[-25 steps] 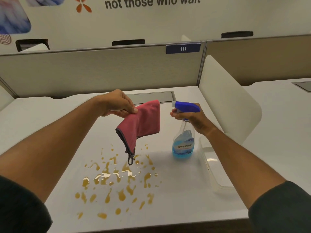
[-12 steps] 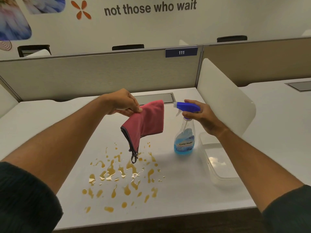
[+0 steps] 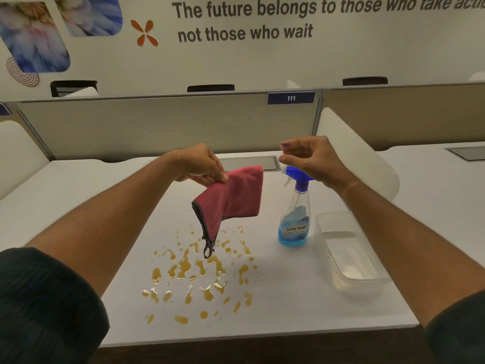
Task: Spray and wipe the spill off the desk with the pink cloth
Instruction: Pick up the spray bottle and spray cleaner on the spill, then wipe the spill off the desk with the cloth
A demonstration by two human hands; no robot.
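Observation:
My left hand (image 3: 202, 166) pinches the top edge of the pink cloth (image 3: 233, 197), which hangs in the air above the white desk (image 3: 78, 195). The cloth's dark-trimmed corner dangles just over an amber spill (image 3: 202, 274) scattered in many drops across the desk's near middle. A clear spray bottle (image 3: 295, 219) with blue liquid and a blue trigger head stands upright to the right of the cloth. My right hand (image 3: 312, 158) hovers just above the trigger head, fingers loosely curled and apart, holding nothing.
A clear plastic container (image 3: 349, 253) sits on the desk right of the bottle, under my right forearm. A white curved divider (image 3: 367, 153) rises at the right. A grey partition (image 3: 162, 124) and a cable hatch (image 3: 249, 161) lie behind.
My right hand has let go of the spray bottle's head and lifted above it. The bottle stays standing. My left hand keeps holding the cloth in about the same place.

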